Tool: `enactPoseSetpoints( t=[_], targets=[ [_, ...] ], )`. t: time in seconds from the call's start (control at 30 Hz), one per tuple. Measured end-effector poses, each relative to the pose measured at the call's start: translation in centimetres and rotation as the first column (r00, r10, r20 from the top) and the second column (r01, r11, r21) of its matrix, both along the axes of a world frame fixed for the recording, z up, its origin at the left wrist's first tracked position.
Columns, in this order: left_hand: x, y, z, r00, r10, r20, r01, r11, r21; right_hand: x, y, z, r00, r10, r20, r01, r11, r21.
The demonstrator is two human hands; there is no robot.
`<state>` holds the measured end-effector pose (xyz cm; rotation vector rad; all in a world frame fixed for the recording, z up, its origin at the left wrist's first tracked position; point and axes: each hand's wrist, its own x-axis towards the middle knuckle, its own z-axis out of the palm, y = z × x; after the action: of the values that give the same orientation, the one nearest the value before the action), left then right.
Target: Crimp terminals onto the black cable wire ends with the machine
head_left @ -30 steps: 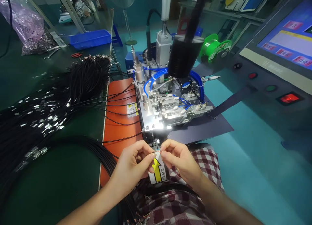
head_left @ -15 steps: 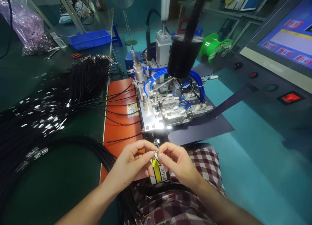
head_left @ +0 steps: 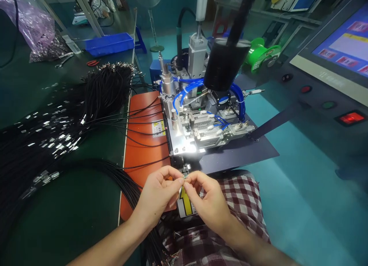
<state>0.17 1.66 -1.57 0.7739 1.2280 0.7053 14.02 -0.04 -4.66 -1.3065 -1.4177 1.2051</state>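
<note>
My left hand [head_left: 159, 193] and my right hand [head_left: 212, 200] meet in a fingertip pinch just in front of the machine [head_left: 184, 141]. Between their thumbs and forefingers are thin wire ends [head_left: 186, 179], pale and very small; the cable they belong to is hidden by the fingers. Below the fingertips lies a label with a yellow arrow [head_left: 187, 207], partly covered by my right hand. A bundle of black cables [head_left: 126, 185] runs beneath my left forearm, with bare wire ends showing by my lap.
Several black cables cross an orange plate [head_left: 140, 147] into the machine's left side. A large cable pile [head_left: 106, 85] covers the table at left. A blue tray [head_left: 110, 44] and red-handled tool [head_left: 92, 63] lie behind. A green spool [head_left: 258, 53] and control screen [head_left: 345, 47] stand at right.
The fingertips have drawn closer together over the wire ends, and my right hand has turned slightly, covering more of the arrow label. The whole view has shifted a little.
</note>
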Motion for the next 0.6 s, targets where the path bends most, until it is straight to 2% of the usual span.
enactPoseSetpoints(
  t=[0.1,0.2,0.6],
  targets=[
    [0.0,0.2,0.0,1.000,0.003,-0.010,-0.003,1.000,-0.006,0.9,0.4,0.1,0.997,0.055,-0.055,-0.057,0.997,-0.048],
    [0.1,0.2,0.2,0.999,-0.005,-0.040,0.004,1.000,-0.027,1.7,0.9,0.3,0.993,0.046,-0.108,-0.056,0.994,-0.095],
    [0.0,0.6,0.3,0.998,-0.063,-0.018,0.061,0.994,-0.091,1.4,1.3,0.0,0.993,0.086,-0.081,-0.091,0.994,-0.062]
  ],
)
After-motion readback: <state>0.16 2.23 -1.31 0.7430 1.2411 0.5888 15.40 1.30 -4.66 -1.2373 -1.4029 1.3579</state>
